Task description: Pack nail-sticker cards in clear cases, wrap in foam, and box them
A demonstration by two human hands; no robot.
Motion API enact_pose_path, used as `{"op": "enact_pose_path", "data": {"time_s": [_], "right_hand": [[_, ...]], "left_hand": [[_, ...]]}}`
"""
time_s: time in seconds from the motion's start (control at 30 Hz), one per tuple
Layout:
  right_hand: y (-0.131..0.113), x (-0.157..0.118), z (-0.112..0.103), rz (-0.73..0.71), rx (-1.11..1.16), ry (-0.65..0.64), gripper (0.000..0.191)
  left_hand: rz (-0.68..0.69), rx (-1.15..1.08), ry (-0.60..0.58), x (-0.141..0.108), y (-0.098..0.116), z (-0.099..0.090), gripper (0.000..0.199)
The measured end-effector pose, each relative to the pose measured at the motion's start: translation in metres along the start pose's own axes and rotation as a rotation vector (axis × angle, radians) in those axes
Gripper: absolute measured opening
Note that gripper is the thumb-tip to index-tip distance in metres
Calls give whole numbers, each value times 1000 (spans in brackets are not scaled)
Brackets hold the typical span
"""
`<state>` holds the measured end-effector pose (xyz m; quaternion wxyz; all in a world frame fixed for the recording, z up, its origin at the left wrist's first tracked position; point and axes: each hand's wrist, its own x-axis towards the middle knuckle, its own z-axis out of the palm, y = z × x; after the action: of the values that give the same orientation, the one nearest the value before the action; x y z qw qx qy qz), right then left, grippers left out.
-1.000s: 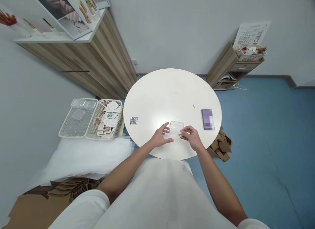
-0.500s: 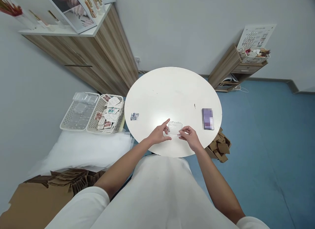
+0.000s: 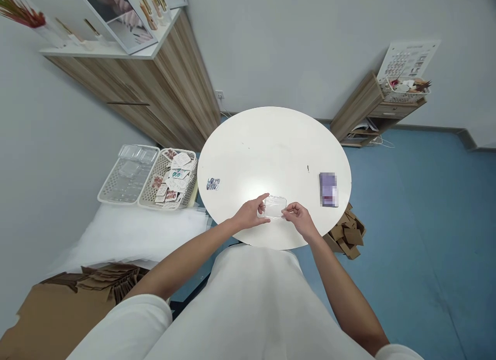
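A clear plastic case (image 3: 275,207) is between my hands, over the near part of the round white table (image 3: 271,127). At its left edge is my left hand (image 3: 251,213), thumb and forefinger spread wide, the other fingers curled against the case. My right hand (image 3: 299,218) pinches the case's right edge. A small set of dark, shiny nail-shaped pieces (image 3: 213,184) lies near the table's left edge. Toward the right edge lies a purple packet (image 3: 328,189), partly pixelated.
Left of the table are a basket of printed cards (image 3: 176,179), a basket of clear cases (image 3: 129,174), white sheets (image 3: 143,236) and folded cardboard (image 3: 58,318). A carton of cardboard pieces (image 3: 349,231) stands at the lower right.
The view has shifted slightly. Both hands stay at the case, which looks a little different in tilt; the grip is much the same.
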<state>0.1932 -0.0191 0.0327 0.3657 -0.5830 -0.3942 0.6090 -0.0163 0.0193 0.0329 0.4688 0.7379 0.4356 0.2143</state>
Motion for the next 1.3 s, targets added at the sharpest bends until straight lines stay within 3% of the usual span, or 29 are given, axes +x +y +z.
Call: {"op": "enact_pose_path", "data": {"time_s": [0.17,0.3,0.4,0.67,0.97,1.3], "right_hand": [[3,-4,-5,-73,-143,-27,36],[0,-8,-7,-234,-327,-31,71],[-3,-10,-6,-344,-424,-114,82],[-4,-8,-1,-457,-579,-137,65],[-6,-10,1,-490,-524,-48,57],[-7,-8,3,-537,-560,4,55]], "left_hand": [[7,-65,-18,0,1,-3,79],[12,-103,-41,0,3,-5,77],[29,-128,-51,-1,5,-4,77],[56,-143,-44,-2,5,-5,77],[-67,-334,-54,-3,3,2,98],[-62,-398,-56,0,8,1,85]]}}
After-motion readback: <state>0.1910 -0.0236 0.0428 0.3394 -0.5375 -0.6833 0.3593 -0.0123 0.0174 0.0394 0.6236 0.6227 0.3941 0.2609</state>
